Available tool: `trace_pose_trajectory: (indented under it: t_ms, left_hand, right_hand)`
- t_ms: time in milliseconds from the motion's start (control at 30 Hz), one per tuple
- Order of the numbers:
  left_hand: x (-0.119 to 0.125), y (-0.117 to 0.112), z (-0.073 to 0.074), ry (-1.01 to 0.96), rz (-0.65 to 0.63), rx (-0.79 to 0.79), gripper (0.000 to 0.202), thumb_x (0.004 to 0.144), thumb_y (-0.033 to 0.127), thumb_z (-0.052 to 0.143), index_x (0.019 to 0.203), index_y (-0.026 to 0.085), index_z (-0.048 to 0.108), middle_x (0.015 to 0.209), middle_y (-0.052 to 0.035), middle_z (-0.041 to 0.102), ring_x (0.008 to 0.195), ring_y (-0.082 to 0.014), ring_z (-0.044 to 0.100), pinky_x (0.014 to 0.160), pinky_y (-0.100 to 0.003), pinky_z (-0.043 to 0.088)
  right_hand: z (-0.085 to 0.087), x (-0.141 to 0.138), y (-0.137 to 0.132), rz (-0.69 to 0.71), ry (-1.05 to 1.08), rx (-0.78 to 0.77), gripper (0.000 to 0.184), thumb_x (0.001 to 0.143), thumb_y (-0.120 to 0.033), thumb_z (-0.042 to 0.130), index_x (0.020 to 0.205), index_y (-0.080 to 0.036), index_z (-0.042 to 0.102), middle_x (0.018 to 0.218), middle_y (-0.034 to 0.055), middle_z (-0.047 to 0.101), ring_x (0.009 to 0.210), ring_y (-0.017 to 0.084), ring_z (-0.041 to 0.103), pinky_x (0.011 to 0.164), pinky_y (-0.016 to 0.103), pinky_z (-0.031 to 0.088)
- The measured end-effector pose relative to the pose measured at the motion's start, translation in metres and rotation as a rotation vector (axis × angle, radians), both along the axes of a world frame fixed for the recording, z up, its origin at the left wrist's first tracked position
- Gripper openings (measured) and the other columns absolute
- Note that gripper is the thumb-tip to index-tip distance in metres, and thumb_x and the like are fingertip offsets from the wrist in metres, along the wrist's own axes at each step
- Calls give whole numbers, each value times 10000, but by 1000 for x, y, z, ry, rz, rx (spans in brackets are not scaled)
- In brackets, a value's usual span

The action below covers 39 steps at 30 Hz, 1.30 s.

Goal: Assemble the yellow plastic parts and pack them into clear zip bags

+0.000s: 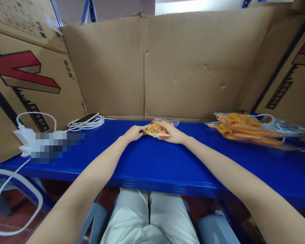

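A small clear plastic bag of orange pieces (155, 129) lies at the far middle of the blue table, between my hands. The pieces look rounded with holes; their exact kind does not show. My left hand (134, 133) grips the bag's left edge with its fingertips. From the other side, my right hand (175, 134) holds the bag's right part, its fingers reaching over the orange pieces. Loose film sticks up behind my right fingers. Some fingertips are hidden by the bag.
Cardboard panels (193, 64) wall off the back and sides of the blue table (152, 166). Several bags of orange items (244, 127) are piled at right. A phone (87, 118) rests on coiled white cable (91, 126) at left, near a white power strip (26, 137).
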State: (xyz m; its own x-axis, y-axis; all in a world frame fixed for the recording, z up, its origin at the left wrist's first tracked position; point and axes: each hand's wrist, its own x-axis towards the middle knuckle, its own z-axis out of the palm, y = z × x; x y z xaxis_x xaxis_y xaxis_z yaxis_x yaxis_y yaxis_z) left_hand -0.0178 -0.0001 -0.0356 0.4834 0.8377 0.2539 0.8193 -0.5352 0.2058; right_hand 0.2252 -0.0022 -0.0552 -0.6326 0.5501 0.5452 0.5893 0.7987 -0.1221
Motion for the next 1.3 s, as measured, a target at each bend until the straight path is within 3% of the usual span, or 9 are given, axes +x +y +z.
trace_pose_trajectory:
  t_ms: [167,333,533,733,867,967,1067,1133,1300]
  left_hand:
    - [1,-4,5,65,70,43,360,862,306,467,1208,323,565,1210,21,591,1115,-208,555,946,-297,405]
    - [2,-6,7,85,88,76,375,857,248,436,1200,303,577,1155,3,630,1046,-215,596,892,-303,443]
    - [2,-9,17,73,171,152,418,820,187,415,1177,290,607,1126,-1,651,1037,-224,597,916,-327,438]
    - [3,-21,32,23,273,236,381,835,230,409,1135,291,634,1043,-23,685,1004,-239,608,905,-359,448]
    - [16,-17,49,-174,291,78,327,870,321,422,1059,218,669,838,-76,715,812,-223,664,770,-346,506]
    - [28,-7,69,-405,308,-368,339,879,335,450,1033,103,644,639,-108,684,578,-188,655,594,-293,516]
    - [40,6,87,-668,264,-576,332,870,308,500,1122,108,581,671,-99,689,602,-169,655,595,-275,512]
    - [47,13,95,-789,233,-616,332,869,301,507,1139,119,571,722,-98,693,648,-164,655,614,-275,510]
    - [67,23,99,-916,260,-383,288,851,309,538,1022,102,643,795,-92,681,668,-136,615,582,-237,460]
  right_hand:
    - [5,0,-4,96,-84,160,584,814,-490,529,1318,-221,405,1348,130,447,1258,247,391,1040,497,256]
    - [6,-4,-6,9,-117,245,394,842,-453,503,1162,-234,575,1239,113,545,1155,244,490,1009,500,304]
    - [9,-2,-9,-39,-73,245,447,818,-464,533,1208,-246,552,1296,118,498,1166,263,474,1001,532,293]
    - [29,6,-11,-138,-38,254,307,876,-308,447,1110,-238,633,1203,91,564,1076,230,531,905,415,414]
    - [53,7,0,-279,159,33,224,850,-276,499,924,-196,695,988,85,644,825,188,621,756,321,489]
    - [76,5,9,-380,398,-443,173,812,-267,575,736,-135,656,617,63,627,537,147,593,551,269,505]
    - [99,-1,15,-415,722,-761,110,802,-174,590,701,-130,587,468,27,554,449,136,565,463,250,495]
    - [110,-6,19,-393,932,-786,97,807,-99,560,715,-128,557,511,28,572,466,127,583,482,247,510]
    - [119,-17,35,-402,1226,-554,145,827,-63,500,705,-136,529,594,-12,555,451,68,552,485,203,489]
